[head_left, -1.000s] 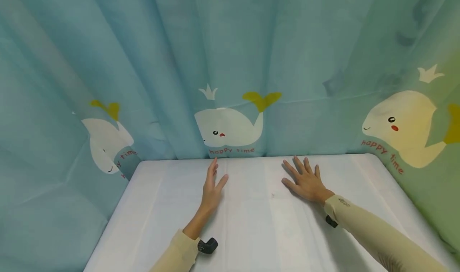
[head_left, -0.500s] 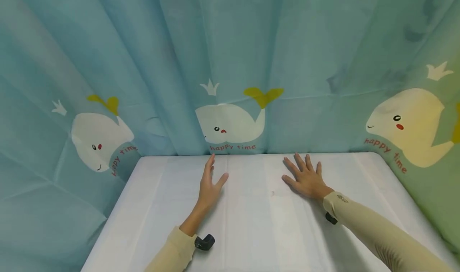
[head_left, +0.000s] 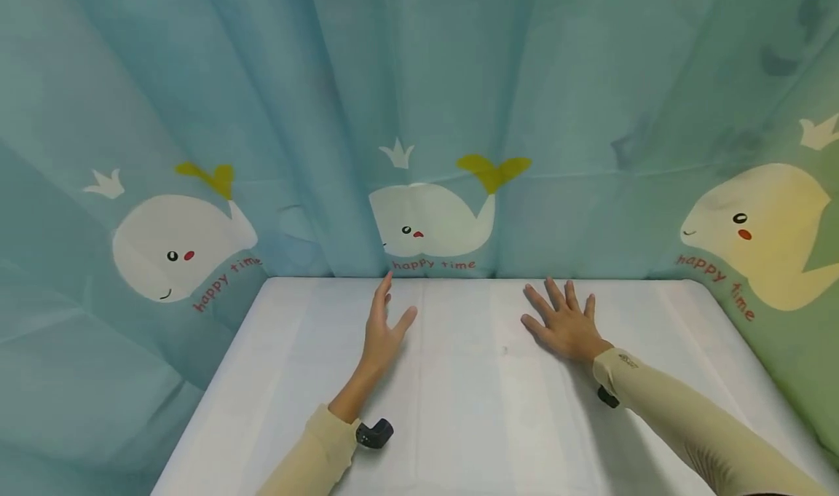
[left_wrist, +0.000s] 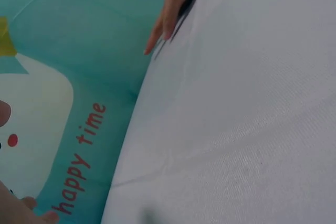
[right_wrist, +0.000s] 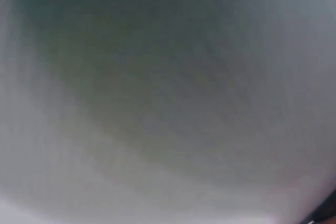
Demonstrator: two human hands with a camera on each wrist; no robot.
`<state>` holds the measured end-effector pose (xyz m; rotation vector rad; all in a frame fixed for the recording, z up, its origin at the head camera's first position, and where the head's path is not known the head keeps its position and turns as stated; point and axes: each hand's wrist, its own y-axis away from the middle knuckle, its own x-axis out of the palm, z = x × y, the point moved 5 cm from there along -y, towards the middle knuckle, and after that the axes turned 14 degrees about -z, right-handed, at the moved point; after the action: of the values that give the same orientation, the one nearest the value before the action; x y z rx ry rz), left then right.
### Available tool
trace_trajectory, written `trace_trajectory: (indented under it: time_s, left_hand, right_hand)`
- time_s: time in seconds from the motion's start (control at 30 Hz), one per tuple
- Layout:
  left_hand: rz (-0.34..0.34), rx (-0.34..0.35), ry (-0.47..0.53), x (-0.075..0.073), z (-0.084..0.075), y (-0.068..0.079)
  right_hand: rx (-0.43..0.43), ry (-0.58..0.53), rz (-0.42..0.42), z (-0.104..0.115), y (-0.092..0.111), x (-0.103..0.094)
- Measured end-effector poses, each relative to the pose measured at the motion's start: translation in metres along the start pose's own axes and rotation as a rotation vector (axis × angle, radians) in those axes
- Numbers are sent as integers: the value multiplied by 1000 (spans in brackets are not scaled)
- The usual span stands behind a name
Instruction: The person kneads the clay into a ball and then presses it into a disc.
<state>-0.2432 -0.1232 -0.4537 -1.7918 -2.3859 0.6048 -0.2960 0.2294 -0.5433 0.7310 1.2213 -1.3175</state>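
My left hand (head_left: 382,339) is on the white table (head_left: 459,408), left of the middle, turned on its edge with thumb and fingers apart. Its fingertips reach the table's far edge, and nothing is held. Further right, my right hand (head_left: 566,328) lies palm down on the tabletop with spread fingers, also holding nothing. The left wrist view catches the right hand (left_wrist: 176,3) at the top and parts of the left hand (left_wrist: 16,208) at the lower left. In the right wrist view there is only a blurred pale surface (right_wrist: 157,182) in close-up.
A blue-green curtain (head_left: 577,226) with printed whales and "happy time" lettering hangs behind the table and along both sides. A black wrist camera (head_left: 375,433) sits at the left cuff, and another (head_left: 607,397) is partly hidden under the right sleeve.
The head view has shifted a little, so the left whale print shows more fully and the right one is cut off more. Both hands keep nearly the same place on the table.
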Motion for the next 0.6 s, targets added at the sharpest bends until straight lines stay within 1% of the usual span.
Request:
trace_trajectory:
  time_s: [0.1,0.2,0.37,0.5,0.6]
  left_hand:
    - [-20,23,-11,-4,14,-3]
    - [-28,35,-20,-7,22,-3]
    - [-28,31,-16,-14,28,-3]
    - [-15,36,-32,-16,32,-1]
    - [2,59,-72,-17,32,-1]
  right_hand:
    - [3,3,10,-2,-3,0]
    - [5,-14,21,-4,-3,0]
    - [6,-50,40,0,-7,-5]
    - [31,-111,56,-1,-7,-8]
    - [21,-164,19,-5,-4,-17]
